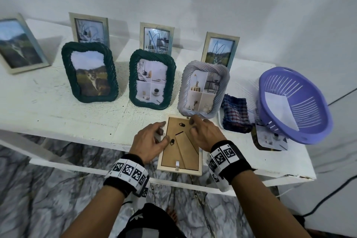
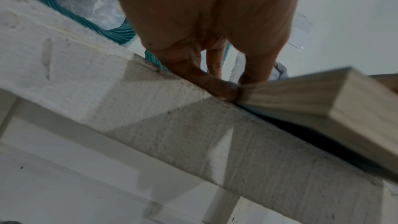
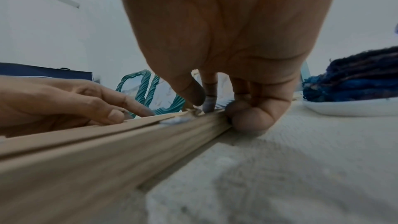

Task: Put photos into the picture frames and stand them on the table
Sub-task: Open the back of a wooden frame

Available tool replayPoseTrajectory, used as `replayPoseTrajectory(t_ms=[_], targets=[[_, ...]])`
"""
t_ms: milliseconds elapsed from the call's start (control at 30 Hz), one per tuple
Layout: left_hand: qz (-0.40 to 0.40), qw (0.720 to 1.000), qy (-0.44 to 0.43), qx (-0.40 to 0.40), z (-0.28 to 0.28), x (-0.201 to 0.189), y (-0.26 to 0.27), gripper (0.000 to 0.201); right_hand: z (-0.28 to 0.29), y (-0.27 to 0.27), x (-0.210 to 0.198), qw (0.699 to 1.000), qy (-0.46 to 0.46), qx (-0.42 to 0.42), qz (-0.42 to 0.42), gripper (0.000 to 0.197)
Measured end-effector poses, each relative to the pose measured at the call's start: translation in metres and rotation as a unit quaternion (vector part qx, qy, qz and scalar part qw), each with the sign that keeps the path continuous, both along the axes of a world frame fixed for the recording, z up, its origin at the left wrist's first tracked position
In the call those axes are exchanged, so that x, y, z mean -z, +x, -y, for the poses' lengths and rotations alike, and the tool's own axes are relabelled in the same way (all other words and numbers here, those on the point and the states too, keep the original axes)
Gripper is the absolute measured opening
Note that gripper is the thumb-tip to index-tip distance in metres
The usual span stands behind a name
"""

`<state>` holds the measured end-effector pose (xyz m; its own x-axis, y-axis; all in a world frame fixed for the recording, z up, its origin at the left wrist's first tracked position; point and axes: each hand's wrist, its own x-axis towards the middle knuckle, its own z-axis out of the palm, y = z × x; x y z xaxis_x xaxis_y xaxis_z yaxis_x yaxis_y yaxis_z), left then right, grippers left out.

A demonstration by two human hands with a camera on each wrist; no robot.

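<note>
Wooden frame [image 1: 180, 150] — face down at worktop [image 1: 58, 114] front edge, near end overhanging; left hand [image 1: 148, 141] curled on its left rail, thumb at a turn clip [image 1: 171, 142]; right hand [image 1: 204, 133] pinching the far right rail; likely risk — frame slipping off through pressure near the overhang.

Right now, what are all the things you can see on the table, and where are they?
Table: one, white, by the wall.
Wooden frames: four, pale, standing at the back.
Braided frames: three, two dark green and one grey, middle row.
Face-down frame: one, pale wood, brown back, front edge.
Cloth: one, blue checked, on a white dish, right.
Basket: one, purple, far right.
Photos: some, under the basket.
Left hand: on the frame's left edge.
Right hand: at its top right.
</note>
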<state>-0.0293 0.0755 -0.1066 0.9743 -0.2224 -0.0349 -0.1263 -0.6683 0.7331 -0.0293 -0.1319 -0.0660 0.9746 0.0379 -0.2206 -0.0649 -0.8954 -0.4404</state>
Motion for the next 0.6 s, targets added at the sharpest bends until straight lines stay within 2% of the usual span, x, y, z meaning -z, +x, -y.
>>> replayPoseTrajectory(t_ms=[100,233,400,600], targets=[[0.004,1.000,0.003,0.004,0.000,0.001,0.000,0.051,0.004,0.004,0.000,1.000,0.009,0.011,0.004,0.019],[0.007,1.000,-0.001,0.007,-0.002,0.002,-0.001,0.057,0.006,0.007,0.003,0.999,-0.043,-0.031,0.008,0.021],[0.000,1.000,-0.009,0.018,-0.004,0.001,-0.001,0.055,0.007,0.014,0.000,0.996,-0.088,-0.019,0.017,0.033],[-0.002,0.999,-0.019,0.027,-0.007,0.001,-0.001,0.060,0.008,0.018,0.003,0.993,-0.108,-0.031,0.019,0.021]])
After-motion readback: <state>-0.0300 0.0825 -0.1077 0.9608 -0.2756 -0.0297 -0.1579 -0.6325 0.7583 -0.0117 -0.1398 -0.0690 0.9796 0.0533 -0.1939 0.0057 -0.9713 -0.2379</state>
